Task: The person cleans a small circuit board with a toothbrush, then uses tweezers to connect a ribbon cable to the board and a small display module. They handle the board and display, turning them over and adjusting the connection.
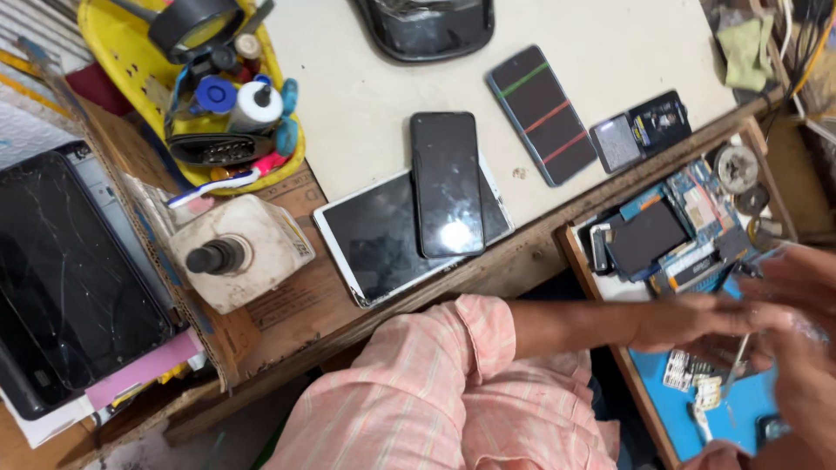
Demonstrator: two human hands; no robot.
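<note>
- Both hands are motion-blurred at the right edge of the view; single fingers cannot be separated with confidence.
- The right hand [805, 361] is cut off by the right and bottom edges, with only part of it showing.
- The left hand [697, 318] reaches from a pink striped sleeve [444, 383] across the open drawer [640, 387]. Its fingers appear extended rather than curled, but the blur prevents a firm reading of what they touch.
- A thin pale tool [738, 357], possibly tweezers, stands roughly upright between the two hands. Which hand pinches it cannot be told, nor whether the right hand's fingers are closed.
- The drawer holds a blue mat [697, 409], small white parts [692, 374], a dark rectangular panel [646, 237] and blue circuit boards [697, 204]. The boards overlap, and their exact count is unclear.
- On the worktop [366, 96], a black phone [447, 183] lies on top of a white-framed tablet [374, 239]; a phone with coloured diagonal stripes [541, 113] lies just beside them.
- A small opened device [640, 130] sits near the worktop's edge.
- A yellow tray [122, 65] at upper left holds bottles and tools, heaped and hard to identify.
- A white bottle with a dark cap [235, 252] lies on cardboard.
- A cracked dark screen [70, 270] fills the left edge, partly cut off.
- A dark object [427, 26] at the top is cut off.
</note>
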